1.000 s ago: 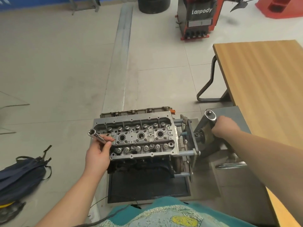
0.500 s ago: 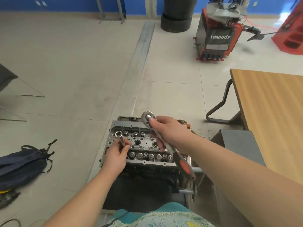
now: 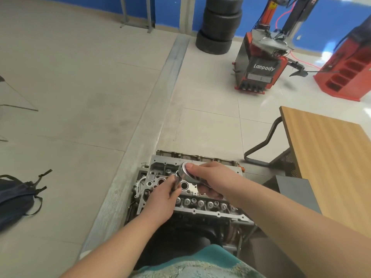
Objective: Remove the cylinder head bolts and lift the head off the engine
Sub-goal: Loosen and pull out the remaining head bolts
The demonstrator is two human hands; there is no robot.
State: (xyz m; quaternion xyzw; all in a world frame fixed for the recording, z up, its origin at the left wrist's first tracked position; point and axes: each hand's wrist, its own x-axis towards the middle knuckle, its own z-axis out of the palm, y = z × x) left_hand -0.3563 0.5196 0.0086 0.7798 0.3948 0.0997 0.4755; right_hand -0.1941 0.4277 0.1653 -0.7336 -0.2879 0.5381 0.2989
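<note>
The right hand (image 3: 212, 180) grasps the ratchet (image 3: 185, 171); the left hand (image 3: 160, 199) pinches its socket (image 3: 176, 182) over the head (image 3: 192, 201), which sits on the engine (image 3: 180, 223). Tiled floor (image 3: 80, 97), wooden table (image 3: 331, 157) at right, 3 stacked tyres (image 3: 219, 25), tyre changer (image 3: 263, 63), blue wall (image 3: 331, 21).

Over the cylinder head (image 3: 192, 199), the right hand (image 3: 212, 180) grips the ratchet (image 3: 185, 171), thumb on its round head. The left hand (image 3: 160, 199) holds the socket (image 3: 176, 181) just beneath it. Tyres (image 3: 219, 25) stand at 12 o'clock, a table (image 3: 329, 157) at 3, a bag (image 3: 14, 199) at 9.
</note>
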